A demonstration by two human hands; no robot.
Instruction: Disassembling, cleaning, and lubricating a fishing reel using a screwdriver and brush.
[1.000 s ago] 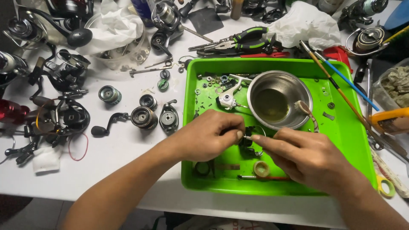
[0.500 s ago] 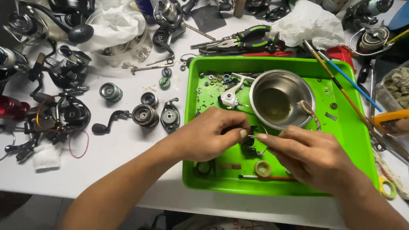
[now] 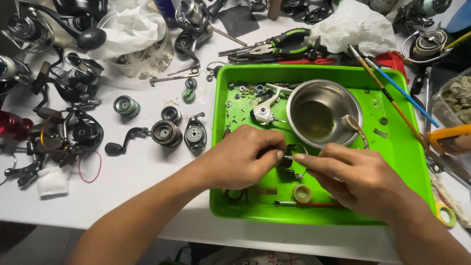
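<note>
We hold a small black reel part (image 3: 289, 164) over the green tray (image 3: 407, 162).

Our left hand (image 3: 238, 157) pinches its left side while our right hand (image 3: 353, 179) pinches it from the right, fingertips nearly meeting. A steel bowl (image 3: 324, 115) sits just behind; a tape roll (image 3: 301, 193) lies just below.

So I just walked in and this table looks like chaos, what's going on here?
A person is working over a green tray on a white table. Both hands meet at a small black reel part held just above the tray: the left hand pinches it, and the right hand touches it with its fingertips. A steel bowl with yellowish liquid sits in the tray behind it, among loose screws and washers. Fishing reels and spools lie to the left, pliers beyond the tray.
</note>
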